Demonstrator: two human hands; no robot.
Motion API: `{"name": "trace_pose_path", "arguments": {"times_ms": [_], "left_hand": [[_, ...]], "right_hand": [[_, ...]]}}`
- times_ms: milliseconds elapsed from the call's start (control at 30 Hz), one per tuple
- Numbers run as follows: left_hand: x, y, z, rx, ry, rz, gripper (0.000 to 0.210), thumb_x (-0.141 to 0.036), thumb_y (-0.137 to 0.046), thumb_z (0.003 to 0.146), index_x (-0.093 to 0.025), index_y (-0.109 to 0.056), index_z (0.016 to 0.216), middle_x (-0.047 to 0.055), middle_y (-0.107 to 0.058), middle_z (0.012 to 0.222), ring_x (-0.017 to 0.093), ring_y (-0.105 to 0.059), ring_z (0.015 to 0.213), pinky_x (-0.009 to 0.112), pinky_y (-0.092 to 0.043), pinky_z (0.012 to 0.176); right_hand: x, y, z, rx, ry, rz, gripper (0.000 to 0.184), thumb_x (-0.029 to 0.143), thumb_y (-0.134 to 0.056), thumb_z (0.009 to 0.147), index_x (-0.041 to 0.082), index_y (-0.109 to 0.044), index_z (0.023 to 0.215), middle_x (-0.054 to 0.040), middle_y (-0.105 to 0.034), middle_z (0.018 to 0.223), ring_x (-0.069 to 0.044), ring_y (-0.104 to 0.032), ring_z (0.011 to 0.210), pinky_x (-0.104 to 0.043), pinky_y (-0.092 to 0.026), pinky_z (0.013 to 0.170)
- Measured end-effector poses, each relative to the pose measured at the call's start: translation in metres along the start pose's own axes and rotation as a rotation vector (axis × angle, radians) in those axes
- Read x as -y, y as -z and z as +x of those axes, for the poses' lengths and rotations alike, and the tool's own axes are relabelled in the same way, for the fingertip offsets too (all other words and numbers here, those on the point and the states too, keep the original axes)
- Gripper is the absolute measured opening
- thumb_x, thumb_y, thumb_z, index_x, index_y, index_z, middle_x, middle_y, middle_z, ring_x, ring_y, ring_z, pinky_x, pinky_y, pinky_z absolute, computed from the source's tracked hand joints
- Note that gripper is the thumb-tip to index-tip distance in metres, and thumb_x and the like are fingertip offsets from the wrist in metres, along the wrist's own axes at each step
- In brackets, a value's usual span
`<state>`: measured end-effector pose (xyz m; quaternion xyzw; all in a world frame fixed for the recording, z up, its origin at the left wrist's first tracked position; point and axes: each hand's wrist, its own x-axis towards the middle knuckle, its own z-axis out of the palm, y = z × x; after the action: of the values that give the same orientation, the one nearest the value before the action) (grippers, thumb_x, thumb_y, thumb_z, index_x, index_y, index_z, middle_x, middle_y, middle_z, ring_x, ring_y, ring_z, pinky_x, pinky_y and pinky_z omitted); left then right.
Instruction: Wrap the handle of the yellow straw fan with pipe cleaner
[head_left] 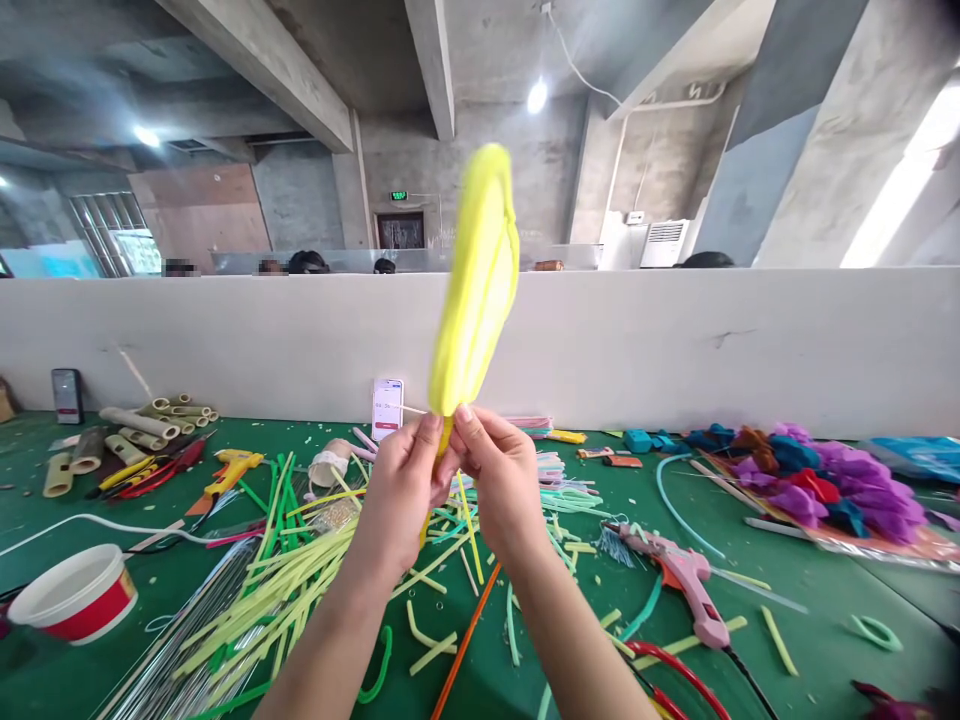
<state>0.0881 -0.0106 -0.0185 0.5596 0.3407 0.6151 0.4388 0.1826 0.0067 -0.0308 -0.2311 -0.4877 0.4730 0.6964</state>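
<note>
Upright in front of me stands a long yellow petal shape [476,290] that looks built from pipe cleaners laid side by side. Its top is rounded and slightly blurred, and its base narrows into a yellow stem. My left hand [401,480] is closed around that stem, thumb on top. Beside it my right hand [504,475] pinches the base of the petal between thumb and fingers. Part of the stem is hidden behind my fingers. Below my hands lie many loose yellow-green pipe cleaners [262,600] and some pale green ones [574,500].
A pink glue gun [686,580] and red-handled pliers [682,670] lie right; a yellow glue gun [232,470] and white-red tub [75,595] left. Purple bundles [862,480] sit far right. Bamboo pieces [142,425] and a lit phone [388,408] stand near the white partition [225,340].
</note>
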Motion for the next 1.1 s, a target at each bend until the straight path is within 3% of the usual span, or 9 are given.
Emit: {"name": "trace_pose_path", "arguments": {"times_ms": [67,133,267,333,433,567,800,1100], "left_hand": [[-0.002,0.002,0.001,0.097,0.113,-0.156,0.040,-0.051,-0.056,0.093,-0.018,-0.053,0.072,-0.010,-0.033,0.047,0.004,-0.020,0.036,0.017,-0.018,0.036],[-0.002,0.002,0.001,0.130,0.127,-0.140,0.039,-0.052,-0.056,0.093,-0.017,-0.056,0.075,-0.008,-0.039,0.048,0.004,-0.024,0.036,0.017,-0.021,0.036],[0.000,-0.005,-0.002,-0.062,-0.123,0.214,0.029,-0.048,-0.063,0.091,-0.021,-0.056,0.095,-0.003,-0.060,0.070,0.007,-0.050,0.047,0.018,-0.036,0.042],[0.002,-0.007,-0.003,-0.118,-0.238,0.432,0.024,-0.044,-0.058,0.095,-0.021,-0.056,0.092,-0.003,-0.061,0.067,0.009,-0.054,0.049,0.020,-0.039,0.048],[0.004,-0.008,-0.002,-0.185,-0.398,0.731,0.020,-0.032,-0.050,0.100,-0.019,-0.059,0.088,-0.002,-0.062,0.062,0.012,-0.058,0.053,0.023,-0.040,0.053],[0.012,-0.009,0.001,-0.304,-0.591,0.899,0.017,-0.020,-0.047,0.100,-0.017,-0.061,0.089,0.007,-0.071,0.079,0.017,-0.066,0.068,0.026,-0.042,0.059],[0.017,-0.007,0.007,-0.326,-0.538,0.869,0.021,-0.023,-0.045,0.101,-0.019,-0.056,0.083,0.005,-0.070,0.070,0.017,-0.065,0.059,0.024,-0.038,0.053],[0.019,-0.015,0.006,-0.283,-0.405,0.857,0.015,-0.021,-0.046,0.099,-0.020,-0.054,0.086,0.011,-0.073,0.080,0.023,-0.070,0.072,0.027,-0.041,0.059]], "right_hand": [[0.005,0.003,0.001,0.070,-0.035,0.011,0.031,0.044,-0.073,0.084,0.018,-0.068,0.068,0.0038,-0.053,0.059,-0.009,-0.039,0.051,-0.024,-0.032,0.050],[0.008,0.003,0.001,0.044,-0.026,0.038,0.026,0.041,-0.074,0.083,0.018,-0.069,0.071,0.0051,-0.051,0.055,-0.008,-0.039,0.049,-0.023,-0.033,0.049],[0.008,0.002,0.001,-0.142,0.035,0.061,0.024,0.036,-0.077,0.079,0.019,-0.068,0.065,0.0084,-0.040,0.048,-0.007,-0.029,0.045,-0.022,-0.025,0.042],[0.006,0.001,0.001,-0.192,0.060,0.038,0.021,0.035,-0.077,0.079,0.019,-0.071,0.067,0.0081,-0.041,0.049,-0.008,-0.032,0.046,-0.022,-0.028,0.043],[0.003,-0.003,-0.003,-0.227,0.122,-0.053,0.016,0.036,-0.075,0.082,0.020,-0.078,0.082,0.0039,-0.057,0.059,-0.011,-0.050,0.057,-0.024,-0.043,0.054],[-0.003,-0.013,-0.011,-0.306,0.245,-0.150,0.014,0.033,-0.072,0.086,0.022,-0.080,0.090,-0.0022,-0.073,0.083,-0.016,-0.065,0.079,-0.029,-0.053,0.073],[-0.019,-0.016,-0.005,-0.264,0.294,-0.194,0.017,0.032,-0.069,0.090,0.023,-0.081,0.097,-0.0056,-0.076,0.094,-0.021,-0.068,0.095,-0.035,-0.054,0.087],[-0.026,-0.008,0.001,-0.369,0.266,-0.226,0.023,0.038,-0.068,0.089,0.018,-0.079,0.090,-0.0063,-0.070,0.086,-0.020,-0.064,0.083,-0.032,-0.052,0.076]]}}
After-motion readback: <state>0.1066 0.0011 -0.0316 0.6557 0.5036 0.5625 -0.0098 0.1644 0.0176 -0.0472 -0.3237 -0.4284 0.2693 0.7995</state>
